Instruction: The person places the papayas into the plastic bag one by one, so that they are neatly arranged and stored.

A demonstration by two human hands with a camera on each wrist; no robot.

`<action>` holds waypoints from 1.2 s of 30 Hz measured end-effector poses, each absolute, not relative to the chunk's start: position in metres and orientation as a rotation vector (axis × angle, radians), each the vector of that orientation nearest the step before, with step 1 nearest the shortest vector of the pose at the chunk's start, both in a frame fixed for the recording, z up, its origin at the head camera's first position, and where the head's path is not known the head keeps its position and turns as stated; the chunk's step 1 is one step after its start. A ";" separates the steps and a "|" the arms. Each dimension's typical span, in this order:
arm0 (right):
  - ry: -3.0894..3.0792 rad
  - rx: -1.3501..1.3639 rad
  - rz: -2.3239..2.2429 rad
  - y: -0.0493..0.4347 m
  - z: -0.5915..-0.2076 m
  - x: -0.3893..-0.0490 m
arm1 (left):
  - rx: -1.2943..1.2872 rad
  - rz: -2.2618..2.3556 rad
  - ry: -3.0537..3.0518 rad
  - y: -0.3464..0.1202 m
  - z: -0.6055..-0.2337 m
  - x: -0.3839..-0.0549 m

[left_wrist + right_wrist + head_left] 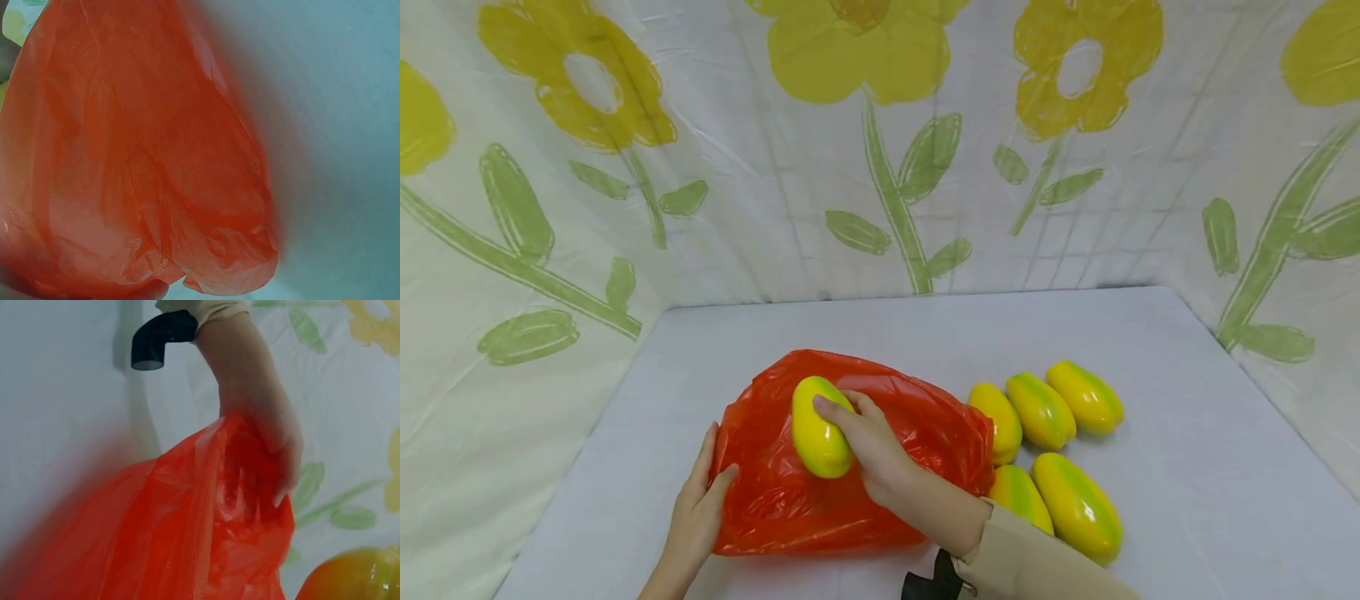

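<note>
My left hand (700, 504) grips the left end of a crumpled red plastic bag (752, 500), its thumb on the near face and its fingers partly behind the edge. In the right wrist view, the left hand (275, 437) appears beyond the bag (144, 531), partly covered by the red film. My right hand (876, 450) holds a glossy yellow fruit (820, 437), shaped like a mango or small papaya, thumb on top. In the head view the fruit overlaps the middle of the bag. The bag (144, 156) fills much of the left wrist view.
Several more yellow fruits with green streaks (1078, 508) lie on the white table (1210, 500) at right, two of them (996, 425) close to the bag's right end. Behind the table hangs a pale cloth (760, 208) printed with yellow flowers.
</note>
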State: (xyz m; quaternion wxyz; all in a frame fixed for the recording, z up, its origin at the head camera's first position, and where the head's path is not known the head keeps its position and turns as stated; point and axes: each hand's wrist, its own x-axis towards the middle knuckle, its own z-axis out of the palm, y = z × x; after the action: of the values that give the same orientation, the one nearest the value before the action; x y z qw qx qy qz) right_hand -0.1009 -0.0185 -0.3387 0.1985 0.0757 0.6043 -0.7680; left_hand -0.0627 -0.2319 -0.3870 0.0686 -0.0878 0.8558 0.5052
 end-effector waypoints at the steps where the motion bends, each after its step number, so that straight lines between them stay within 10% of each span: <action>1: 1.672 0.228 -2.155 -0.020 -0.339 -0.102 | -0.262 1.521 2.579 -0.232 -0.387 -0.063; 36: 1.674 0.404 -2.121 -0.061 -0.383 -0.134 | -0.215 1.541 2.591 -0.232 -0.390 -0.064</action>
State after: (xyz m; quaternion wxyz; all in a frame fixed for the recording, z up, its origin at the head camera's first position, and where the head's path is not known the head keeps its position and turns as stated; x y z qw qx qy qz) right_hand -0.1338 -0.0608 -0.3827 0.2031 0.1448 0.5999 -0.7602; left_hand -0.0635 -0.2320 -0.3897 0.0596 -0.0712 0.8558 0.5089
